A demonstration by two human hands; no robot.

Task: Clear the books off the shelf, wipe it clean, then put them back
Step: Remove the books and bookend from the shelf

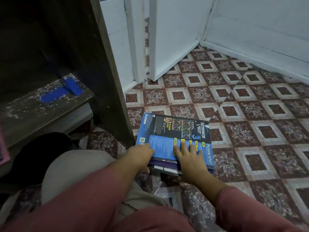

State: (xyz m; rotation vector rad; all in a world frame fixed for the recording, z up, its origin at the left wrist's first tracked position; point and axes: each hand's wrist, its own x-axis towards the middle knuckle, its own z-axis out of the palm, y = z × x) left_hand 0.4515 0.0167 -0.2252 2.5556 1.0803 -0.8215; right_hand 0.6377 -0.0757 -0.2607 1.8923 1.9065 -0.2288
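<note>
A stack of books (173, 131) lies on the patterned floor just right of the dark wooden shelf unit. The top one is a blue and black science workbook, back cover up. My left hand (142, 156) grips the stack's near left corner, fingers on top and thumb under the edge. On the near edge of the top cover my right hand (189, 156) lies flat with fingers spread. The shelf board (25, 111) at the left is bare, dusty and speckled, with blue patches stuck to it.
The shelf's upright side panel (107, 81) stands between the board and the books. A white door (173, 34) and white walls close the corner behind. My bent knee (75, 171) is beside the stack. A pink item (3, 148) shows at the far left edge.
</note>
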